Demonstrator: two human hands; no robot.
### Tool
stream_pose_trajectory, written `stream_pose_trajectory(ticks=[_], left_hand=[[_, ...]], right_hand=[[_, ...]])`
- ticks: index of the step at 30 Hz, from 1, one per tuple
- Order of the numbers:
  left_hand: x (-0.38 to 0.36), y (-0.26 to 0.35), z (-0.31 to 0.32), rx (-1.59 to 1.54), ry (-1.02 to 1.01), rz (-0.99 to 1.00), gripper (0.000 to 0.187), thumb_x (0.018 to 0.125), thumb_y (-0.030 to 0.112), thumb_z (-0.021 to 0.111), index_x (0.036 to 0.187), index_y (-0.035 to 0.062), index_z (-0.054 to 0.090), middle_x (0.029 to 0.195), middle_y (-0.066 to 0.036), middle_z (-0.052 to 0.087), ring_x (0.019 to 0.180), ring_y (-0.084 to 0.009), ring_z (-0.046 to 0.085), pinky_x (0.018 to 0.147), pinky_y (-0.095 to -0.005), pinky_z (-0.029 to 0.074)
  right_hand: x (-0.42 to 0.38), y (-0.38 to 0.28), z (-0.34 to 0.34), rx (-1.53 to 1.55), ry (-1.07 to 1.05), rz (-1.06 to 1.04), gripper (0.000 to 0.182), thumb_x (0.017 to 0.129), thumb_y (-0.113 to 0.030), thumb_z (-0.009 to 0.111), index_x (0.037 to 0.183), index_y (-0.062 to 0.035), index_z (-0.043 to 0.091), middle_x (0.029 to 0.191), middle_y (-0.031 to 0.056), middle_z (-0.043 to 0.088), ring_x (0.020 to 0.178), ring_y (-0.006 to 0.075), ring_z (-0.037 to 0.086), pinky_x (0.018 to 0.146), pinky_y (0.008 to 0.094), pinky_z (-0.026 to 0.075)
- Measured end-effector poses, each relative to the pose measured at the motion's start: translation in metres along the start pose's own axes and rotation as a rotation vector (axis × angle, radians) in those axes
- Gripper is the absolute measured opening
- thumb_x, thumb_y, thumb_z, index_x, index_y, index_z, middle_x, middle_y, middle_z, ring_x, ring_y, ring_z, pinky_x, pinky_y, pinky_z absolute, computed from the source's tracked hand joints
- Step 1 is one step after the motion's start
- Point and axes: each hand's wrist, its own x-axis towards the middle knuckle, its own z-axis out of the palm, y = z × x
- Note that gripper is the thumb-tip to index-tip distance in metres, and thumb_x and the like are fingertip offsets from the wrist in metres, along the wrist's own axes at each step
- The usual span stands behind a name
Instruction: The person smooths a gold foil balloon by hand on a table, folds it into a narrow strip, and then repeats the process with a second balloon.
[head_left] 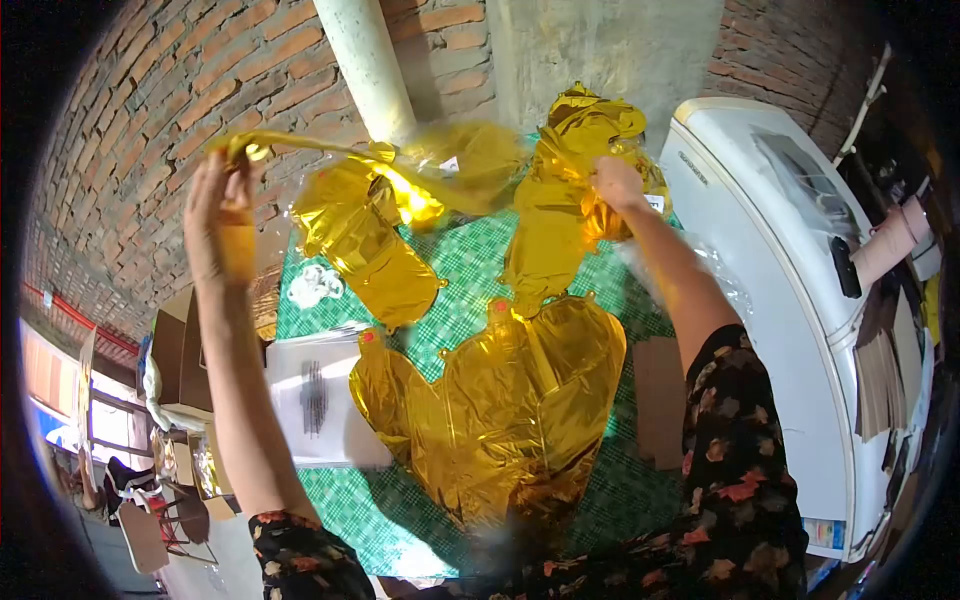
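My left hand [222, 215], raised at the left, is closed on one end of a gold foil balloon [400, 185] that stretches blurred toward the middle. At the right, my right hand [617, 184] is closed on crumpled gold foil [600, 222], beside a flat foil balloon [548, 220]. Nearest me lies a large flat foil balloon [500, 410] with red tabs at its top. Another flat foil balloon [375, 260] rests at the back left of the green table [335, 500].
White papers [300, 400] lie on the table's left side, below a white string bundle [315, 286]. Brown cardboard [657, 400] is at the right edge. A white refrigerator [765, 290] stands to the right, cardboard boxes [183, 360] to the left, and a brick wall [150, 120] behind.
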Motion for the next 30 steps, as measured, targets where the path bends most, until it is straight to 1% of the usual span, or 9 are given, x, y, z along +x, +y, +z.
stream_pose_trajectory(ticks=[9, 11, 14, 17, 18, 22, 26, 29, 30], left_hand=[[-0.042, 0.008, -0.051, -0.036, 0.018, -0.108, 0.016, 0.102, 0.012, 0.062, 0.115, 0.0029, 0.067, 0.11, -0.008, 0.072, 0.101, -0.0153, 0.071, 0.092, -0.03, 0.06], [-0.05, 0.001, -0.055, 0.019, -0.008, -0.13, 0.019, 0.103, 0.016, 0.062, 0.117, 0.0045, 0.068, 0.114, -0.006, 0.071, 0.102, -0.0138, 0.067, 0.09, -0.0297, 0.055], [-0.055, 0.005, -0.032, 0.099, 0.023, -0.144, 0.021, 0.104, 0.015, 0.06, 0.119, 0.0004, 0.064, 0.115, -0.009, 0.068, 0.108, -0.0194, 0.066, 0.092, -0.033, 0.055], [-0.05, 0.014, -0.007, 0.174, -0.014, -0.122, 0.022, 0.104, 0.016, 0.06, 0.118, -0.002, 0.063, 0.114, -0.01, 0.068, 0.108, -0.0193, 0.067, 0.092, -0.0329, 0.056], [-0.047, 0.018, 0.002, 0.2, -0.025, -0.116, 0.023, 0.104, 0.016, 0.06, 0.117, -0.0025, 0.063, 0.113, -0.01, 0.068, 0.107, -0.0191, 0.068, 0.093, -0.0328, 0.056], [-0.041, 0.036, 0.037, 0.26, -0.097, -0.059, 0.025, 0.105, 0.018, 0.058, 0.118, -0.0032, 0.063, 0.111, -0.011, 0.068, 0.101, -0.0175, 0.07, 0.094, -0.0312, 0.057], [-0.036, 0.066, 0.076, 0.23, -0.178, 0.017, 0.024, 0.103, 0.017, 0.063, 0.116, -0.0025, 0.065, 0.105, -0.011, 0.072, 0.093, -0.0154, 0.071, 0.086, -0.0256, 0.059], [-0.045, 0.1, 0.113, 0.212, -0.219, 0.052, 0.02, 0.102, 0.016, 0.065, 0.111, -0.0017, 0.067, 0.101, -0.01, 0.073, 0.09, -0.0147, 0.072, 0.082, -0.0249, 0.06], [-0.048, 0.111, 0.122, 0.224, -0.237, 0.07, 0.02, 0.102, 0.016, 0.065, 0.111, -0.0016, 0.067, 0.101, -0.01, 0.073, 0.09, -0.0147, 0.072, 0.082, -0.0253, 0.06]], right_hand=[[0.064, 0.019, -0.043, 0.012, 0.188, 0.186, 0.037, 0.086, -0.032, 0.071, 0.111, -0.0052, 0.072, 0.112, 0.0216, 0.072, 0.101, 0.0409, 0.069, 0.087, 0.0512, 0.055], [0.069, 0.031, -0.035, 0.03, 0.236, 0.254, 0.031, 0.088, -0.025, 0.069, 0.109, -0.0024, 0.068, 0.116, 0.0214, 0.07, 0.111, 0.042, 0.066, 0.092, 0.0511, 0.054], [0.053, 0.012, -0.023, -0.142, 0.429, 0.197, 0.04, 0.087, -0.024, 0.068, 0.122, -0.0054, 0.062, 0.129, 0.0177, 0.063, 0.12, 0.042, 0.057, 0.096, 0.0508, 0.051], [0.037, -0.014, -0.024, -0.179, 0.444, -0.072, 0.049, 0.085, -0.024, 0.069, 0.13, -0.0088, 0.056, 0.134, 0.0149, 0.056, 0.125, 0.0425, 0.05, 0.098, 0.0509, 0.048], [0.026, -0.029, -0.025, -0.187, 0.431, -0.159, 0.047, 0.085, -0.027, 0.069, 0.128, -0.0089, 0.058, 0.131, 0.0142, 0.059, 0.122, 0.0401, 0.054, 0.094, 0.0513, 0.049], [-0.028, -0.103, -0.044, 0.154, -0.012, -0.402, 0.045, 0.092, -0.036, 0.063, 0.128, -0.0088, 0.059, 0.122, 0.0165, 0.064, 0.116, 0.0366, 0.059, 0.096, 0.0491, 0.049], [-0.083, -0.176, -0.071, 0.333, -0.567, -0.322, 0.047, 0.1, -0.043, 0.055, 0.13, -0.0076, 0.058, 0.129, 0.0125, 0.063, 0.119, 0.034, 0.059, 0.1, 0.0421, 0.048], [-0.105, -0.199, -0.071, 0.345, -0.549, -0.572, 0.047, 0.1, -0.045, 0.054, 0.128, -0.0073, 0.059, 0.13, 0.0125, 0.061, 0.119, 0.0317, 0.059, 0.101, 0.0398, 0.049], [-0.112, -0.202, -0.069, 0.311, -0.394, -0.732, 0.038, 0.102, -0.039, 0.052, 0.12, -0.0072, 0.062, 0.12, 0.0134, 0.065, 0.111, 0.0322, 0.063, 0.096, 0.0428, 0.052]])
